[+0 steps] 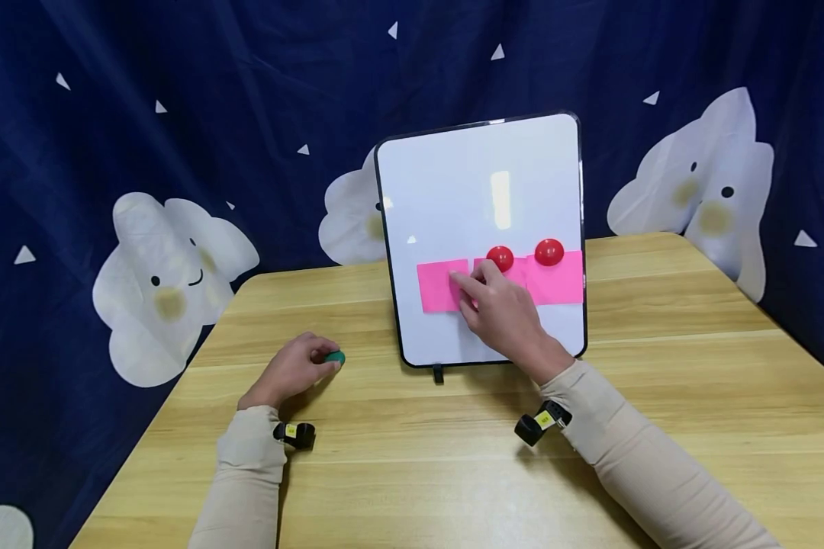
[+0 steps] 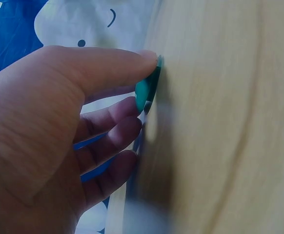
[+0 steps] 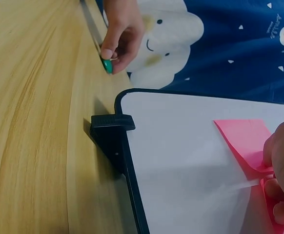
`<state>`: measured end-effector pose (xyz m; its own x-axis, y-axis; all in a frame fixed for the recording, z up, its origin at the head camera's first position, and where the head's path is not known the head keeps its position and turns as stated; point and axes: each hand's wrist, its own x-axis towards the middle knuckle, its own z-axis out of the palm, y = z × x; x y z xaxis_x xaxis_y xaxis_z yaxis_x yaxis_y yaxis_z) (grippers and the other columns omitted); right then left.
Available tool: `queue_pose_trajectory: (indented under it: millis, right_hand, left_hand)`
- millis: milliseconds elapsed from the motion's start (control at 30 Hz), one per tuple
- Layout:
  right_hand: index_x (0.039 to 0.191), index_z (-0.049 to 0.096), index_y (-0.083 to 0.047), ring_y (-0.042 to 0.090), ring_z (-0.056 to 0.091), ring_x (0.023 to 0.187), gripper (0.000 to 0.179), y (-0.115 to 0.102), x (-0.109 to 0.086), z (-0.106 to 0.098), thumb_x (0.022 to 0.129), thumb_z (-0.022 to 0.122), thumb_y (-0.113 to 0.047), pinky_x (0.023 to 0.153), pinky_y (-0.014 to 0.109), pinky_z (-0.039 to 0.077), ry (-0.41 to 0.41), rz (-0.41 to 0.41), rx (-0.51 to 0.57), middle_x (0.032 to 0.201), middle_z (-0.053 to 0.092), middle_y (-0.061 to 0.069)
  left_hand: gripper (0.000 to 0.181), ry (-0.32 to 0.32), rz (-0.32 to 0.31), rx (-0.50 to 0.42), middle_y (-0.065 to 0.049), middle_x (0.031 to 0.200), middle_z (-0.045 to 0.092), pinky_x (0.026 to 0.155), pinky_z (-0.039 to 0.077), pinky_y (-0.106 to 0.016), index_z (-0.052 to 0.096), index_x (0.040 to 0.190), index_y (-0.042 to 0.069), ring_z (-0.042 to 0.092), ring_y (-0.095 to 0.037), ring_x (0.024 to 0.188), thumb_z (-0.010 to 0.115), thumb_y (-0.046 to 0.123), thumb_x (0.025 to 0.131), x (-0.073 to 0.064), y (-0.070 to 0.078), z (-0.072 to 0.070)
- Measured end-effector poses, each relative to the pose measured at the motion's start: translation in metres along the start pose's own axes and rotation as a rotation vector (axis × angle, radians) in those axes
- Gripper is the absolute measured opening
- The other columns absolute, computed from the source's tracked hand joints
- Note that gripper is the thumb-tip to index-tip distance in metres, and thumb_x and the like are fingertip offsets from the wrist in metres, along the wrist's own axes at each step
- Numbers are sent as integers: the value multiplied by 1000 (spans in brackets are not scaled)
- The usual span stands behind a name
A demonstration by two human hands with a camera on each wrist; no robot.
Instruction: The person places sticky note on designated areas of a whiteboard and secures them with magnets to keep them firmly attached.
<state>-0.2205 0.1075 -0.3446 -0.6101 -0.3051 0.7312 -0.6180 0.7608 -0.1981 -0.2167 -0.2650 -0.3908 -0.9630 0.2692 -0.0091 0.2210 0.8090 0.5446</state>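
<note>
In the head view my left hand [image 1: 291, 370] pinches a round green magnet [image 1: 335, 357] between thumb and fingers, low over the table, left of the board. The left wrist view shows the green magnet [image 2: 142, 91] on edge at the fingertips. My right hand [image 1: 504, 313] is at the whiteboard [image 1: 446, 191], its extended finger touching the leftmost pink paper note [image 1: 436, 288]. Its other fingers are bent, partly covering a middle pink note [image 1: 518, 273]. A third pink note [image 1: 559, 282] lies to the right. In the right wrist view the leftmost note's [image 3: 244, 136] lower edge curves.
Two domed red magnets, one [image 1: 500, 258] over the middle note and one [image 1: 549, 252] over the right note, sit at their top edges. A black foot [image 1: 438, 374] supports the board on the wooden table [image 1: 398, 473]. Behind hangs a dark blue curtain [image 1: 281, 76] with cloud prints.
</note>
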Motion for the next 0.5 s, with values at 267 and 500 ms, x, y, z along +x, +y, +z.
queue_pose_trajectory:
  millis: [267,500]
  right_hand:
    - [122,73,-10,18,51,62,43,2,-2,1,80,83,-12,47,28,44,-4,-6,-11,87,53,11]
    - [127,71,-11,18,50,63,50,4,-4,3,79,84,-14,47,26,43,-14,-15,-17,86,53,11]
  left_hand:
    - [27,0,1,13,-7,110,61,86,52,-43,71,118,7,60,-22,98,72,19,94,0,-1,0]
    - [29,-8,6,14,-6,109,60,86,52,-43,71,119,8,60,-22,98,73,19,93,1,-3,0]
